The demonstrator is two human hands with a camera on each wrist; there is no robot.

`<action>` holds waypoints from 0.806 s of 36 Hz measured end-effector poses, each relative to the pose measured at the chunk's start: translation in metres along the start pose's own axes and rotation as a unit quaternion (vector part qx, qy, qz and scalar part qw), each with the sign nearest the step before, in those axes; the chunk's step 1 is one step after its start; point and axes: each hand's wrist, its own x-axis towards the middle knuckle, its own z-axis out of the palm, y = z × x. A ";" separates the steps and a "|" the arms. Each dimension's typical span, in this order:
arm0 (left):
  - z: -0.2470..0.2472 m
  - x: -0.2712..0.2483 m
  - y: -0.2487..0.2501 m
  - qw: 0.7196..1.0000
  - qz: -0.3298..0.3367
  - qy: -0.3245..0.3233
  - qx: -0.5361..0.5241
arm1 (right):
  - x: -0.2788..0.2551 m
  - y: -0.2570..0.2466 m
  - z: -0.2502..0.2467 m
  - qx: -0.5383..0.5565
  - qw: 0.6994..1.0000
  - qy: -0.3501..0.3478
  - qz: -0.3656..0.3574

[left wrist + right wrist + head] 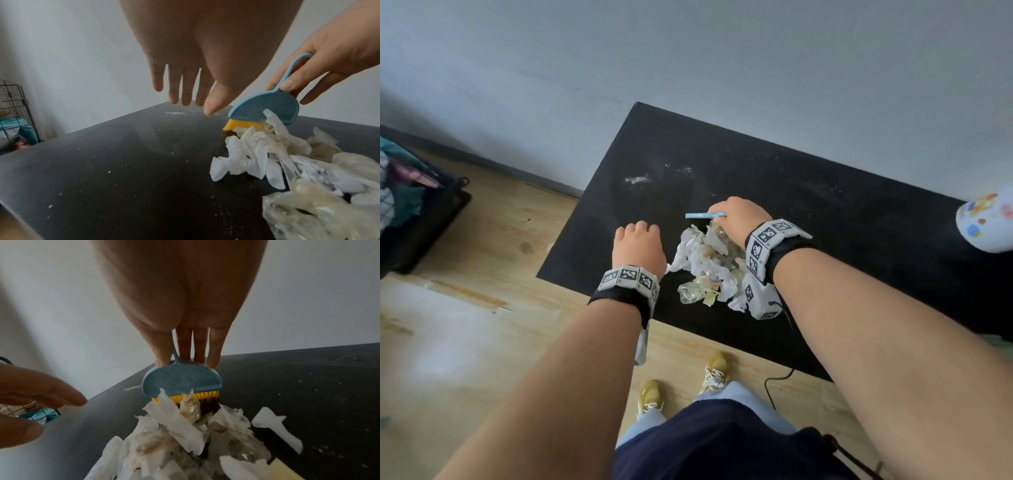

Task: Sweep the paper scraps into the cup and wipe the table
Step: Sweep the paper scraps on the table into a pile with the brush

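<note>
**Inventory: brush at the scrap pile, cup at far right**

- Right hand [739, 219]: I see it gripping a small blue brush [182, 382] by the handle, thumb on one side and fingers on the other. The yellow bristles [239, 125] touch the far edge of the pile.
- Left hand [638, 246]: I note it holding nothing, fingers straight and loosely together, hovering above the tabletop just left of the pile.
- Paper scraps [709, 263]: one heap of white torn pieces mixed with crumpled clear wrappers, lying between my two hands near the front edge.
- Tabletop [859, 219]: black, speckled with white crumbs, plus a pale smear [637, 179] towards the far left corner.
- Cup [988, 222]: white with coloured print, at the right edge of the head view, well apart from the pile.
- Floor [465, 325]: light wood; a dark wire basket [410, 212] of cloth stands at left.
</note>
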 end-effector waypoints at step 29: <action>0.002 -0.006 0.034 0.993 0.113 0.007 0.021 | -0.055 0.050 0.021 0.042 0.981 -0.001 0.191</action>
